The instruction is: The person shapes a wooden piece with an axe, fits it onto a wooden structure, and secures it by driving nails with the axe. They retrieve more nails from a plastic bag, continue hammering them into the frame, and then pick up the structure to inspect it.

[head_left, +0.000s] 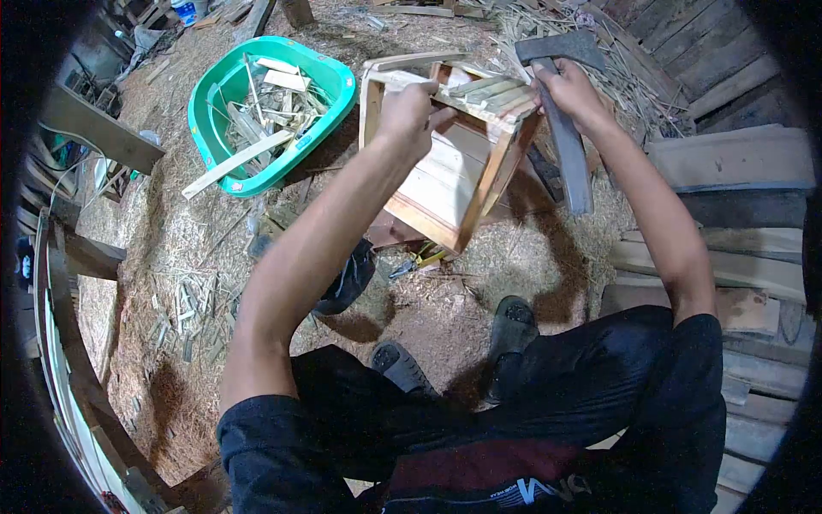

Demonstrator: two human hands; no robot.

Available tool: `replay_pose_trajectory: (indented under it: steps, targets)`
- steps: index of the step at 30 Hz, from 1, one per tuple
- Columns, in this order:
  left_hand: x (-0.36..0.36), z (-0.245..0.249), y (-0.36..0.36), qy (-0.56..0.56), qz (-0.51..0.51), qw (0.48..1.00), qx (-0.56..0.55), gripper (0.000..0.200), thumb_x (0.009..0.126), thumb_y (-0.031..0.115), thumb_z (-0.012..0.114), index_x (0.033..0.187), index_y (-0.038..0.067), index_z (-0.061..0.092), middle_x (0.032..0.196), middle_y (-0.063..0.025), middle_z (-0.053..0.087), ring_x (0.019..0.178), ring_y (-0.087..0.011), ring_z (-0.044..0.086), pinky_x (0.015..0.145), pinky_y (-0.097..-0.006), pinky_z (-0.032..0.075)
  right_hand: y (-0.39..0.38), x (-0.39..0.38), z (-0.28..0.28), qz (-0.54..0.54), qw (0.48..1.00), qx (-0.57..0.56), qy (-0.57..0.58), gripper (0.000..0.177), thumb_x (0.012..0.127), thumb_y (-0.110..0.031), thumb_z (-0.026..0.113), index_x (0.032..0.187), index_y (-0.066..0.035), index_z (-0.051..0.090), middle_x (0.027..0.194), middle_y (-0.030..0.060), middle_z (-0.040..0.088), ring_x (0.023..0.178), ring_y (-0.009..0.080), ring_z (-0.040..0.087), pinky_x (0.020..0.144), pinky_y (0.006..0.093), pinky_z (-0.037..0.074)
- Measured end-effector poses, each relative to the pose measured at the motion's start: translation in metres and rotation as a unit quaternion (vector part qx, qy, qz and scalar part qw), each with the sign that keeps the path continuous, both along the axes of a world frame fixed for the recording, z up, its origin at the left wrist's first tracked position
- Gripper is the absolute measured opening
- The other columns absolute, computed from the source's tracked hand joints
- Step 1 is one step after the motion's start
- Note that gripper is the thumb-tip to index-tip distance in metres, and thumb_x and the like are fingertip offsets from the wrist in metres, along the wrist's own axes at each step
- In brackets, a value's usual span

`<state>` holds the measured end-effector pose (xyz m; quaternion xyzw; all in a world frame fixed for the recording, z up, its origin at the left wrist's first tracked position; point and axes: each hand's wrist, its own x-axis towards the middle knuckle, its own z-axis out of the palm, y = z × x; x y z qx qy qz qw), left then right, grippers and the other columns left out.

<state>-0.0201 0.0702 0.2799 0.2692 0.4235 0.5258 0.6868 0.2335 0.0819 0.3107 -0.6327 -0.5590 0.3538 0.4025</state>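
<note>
A light wooden box frame (pixel 437 176) stands tilted in front of me, with thin slats (pixel 497 92) across its upper side. My left hand (pixel 411 120) grips the top rail of the frame, its fingers wrapped over the edge. At the frame's upper right corner, my right hand (pixel 569 90) is closed around an axe (pixel 567 137) near its head. The axe head lies above the hand and its handle hangs down toward me. Yellow-handled pliers (pixel 419 262) rest on the ground below the frame.
A green tub (pixel 201 128) of wood scraps sits at the upper left, a long strip across its rim. Stacked boards (pixel 728 257) line the right side. Wooden posts (pixel 103 128) stand at left. Shavings cover the ground around my shoes (pixel 512 330).
</note>
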Motion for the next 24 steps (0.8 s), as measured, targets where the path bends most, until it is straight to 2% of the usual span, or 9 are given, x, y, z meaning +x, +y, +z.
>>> replay_pose_trajectory:
  steps: [2, 6, 10, 13, 16, 17, 20, 22, 24]
  targets:
    - [0.004, -0.001, -0.016, -0.038, 0.038, 0.999, -0.012, 0.021, 0.094, 0.004, 0.052, 0.108, -0.011, 0.049, 0.105, -0.0186, 0.052, 0.092, -0.0276, 0.061, 0.080, -0.0325, 0.061, -0.006, -0.001, 0.000, -0.010, 0.998, -0.019, 0.055, 0.034, 0.096, -0.027, 0.060, 0.110, 0.003, 0.052, 0.083, 0.0087, 0.063, 0.063, 0.0141, 0.061, 0.053, 0.0292, 0.050]
    - [0.007, -0.007, -0.023, -0.028, 0.093, 0.995, -0.001, 0.020, 0.094, 0.004, 0.054, 0.109, -0.008, 0.051, 0.101, -0.0156, 0.055, 0.089, -0.0255, 0.062, 0.076, -0.0349, 0.061, -0.002, -0.003, -0.015, -0.028, 0.997, -0.042, -0.064, 0.033, 0.096, -0.026, 0.059, 0.105, 0.005, 0.053, 0.083, 0.0087, 0.062, 0.064, 0.0155, 0.061, 0.055, 0.0315, 0.050]
    - [0.020, -0.001, -0.020, -0.035, 0.109, 0.993, 0.039, 0.018, 0.091, 0.001, 0.056, 0.106, -0.008, 0.051, 0.100, -0.0149, 0.057, 0.092, -0.0249, 0.063, 0.073, -0.0354, 0.060, 0.009, -0.003, -0.024, -0.070, 0.991, 0.004, -0.113, 0.033, 0.095, -0.029, 0.059, 0.102, 0.004, 0.057, 0.082, 0.0083, 0.062, 0.062, 0.0175, 0.059, 0.058, 0.0334, 0.047]
    - [0.030, -0.004, -0.012, -0.043, 0.133, 0.990, 0.035, 0.024, 0.091, 0.001, 0.057, 0.112, -0.006, 0.046, 0.104, -0.0159, 0.055, 0.091, -0.0252, 0.062, 0.073, -0.0367, 0.060, -0.011, -0.016, 0.001, -0.083, 0.995, -0.043, 0.019, 0.032, 0.096, -0.030, 0.059, 0.098, 0.002, 0.059, 0.080, 0.0061, 0.062, 0.061, 0.0153, 0.057, 0.056, 0.0329, 0.047]
    - [0.041, -0.008, -0.007, -0.060, 0.144, 0.987, 0.035, 0.032, 0.092, 0.002, 0.057, 0.119, -0.003, 0.040, 0.108, -0.0164, 0.054, 0.094, -0.0262, 0.062, 0.075, -0.0380, 0.060, 0.012, 0.001, -0.010, -0.042, 0.992, -0.086, 0.080, 0.033, 0.094, -0.027, 0.060, 0.097, 0.006, 0.064, 0.083, 0.0134, 0.066, 0.071, 0.0216, 0.062, 0.062, 0.0375, 0.048]
    - [0.044, -0.010, -0.006, -0.066, 0.146, 0.987, 0.032, 0.035, 0.092, 0.002, 0.057, 0.122, -0.001, 0.039, 0.109, -0.0164, 0.054, 0.094, -0.0264, 0.061, 0.075, -0.0384, 0.059, 0.016, 0.003, -0.014, -0.046, 0.989, -0.091, 0.104, 0.036, 0.095, -0.030, 0.060, 0.097, 0.006, 0.065, 0.083, 0.0106, 0.066, 0.071, 0.0200, 0.062, 0.063, 0.0366, 0.048]
    - [0.064, -0.025, -0.016, -0.054, 0.177, 0.980, 0.070, 0.044, 0.091, 0.003, 0.059, 0.126, 0.002, 0.033, 0.112, -0.0172, 0.052, 0.098, -0.0269, 0.060, 0.078, -0.0398, 0.058, 0.027, 0.011, -0.031, -0.032, 0.993, -0.002, 0.110, 0.036, 0.094, -0.031, 0.062, 0.100, 0.005, 0.065, 0.089, 0.0122, 0.068, 0.076, 0.0202, 0.063, 0.068, 0.0353, 0.049]
    - [0.070, -0.053, -0.019, -0.025, 0.157, 0.986, 0.043, 0.044, 0.090, -0.002, 0.060, 0.121, 0.003, 0.030, 0.121, -0.0189, 0.049, 0.103, -0.0284, 0.058, 0.081, -0.0421, 0.058, 0.036, 0.016, -0.061, -0.062, 0.997, 0.039, 0.012, 0.041, 0.093, -0.034, 0.063, 0.106, 0.004, 0.064, 0.097, 0.0141, 0.068, 0.085, 0.0207, 0.063, 0.076, 0.0347, 0.049]
    - [0.074, -0.103, -0.021, 0.082, 0.152, 0.982, 0.076, 0.043, 0.089, -0.003, 0.062, 0.119, 0.002, 0.033, 0.117, -0.0197, 0.054, 0.102, -0.0295, 0.060, 0.082, -0.0415, 0.058, 0.046, 0.025, -0.085, -0.091, 0.989, 0.080, -0.087, 0.047, 0.092, -0.038, 0.063, 0.112, 0.004, 0.064, 0.106, 0.0159, 0.068, 0.094, 0.0213, 0.064, 0.084, 0.0342, 0.049]
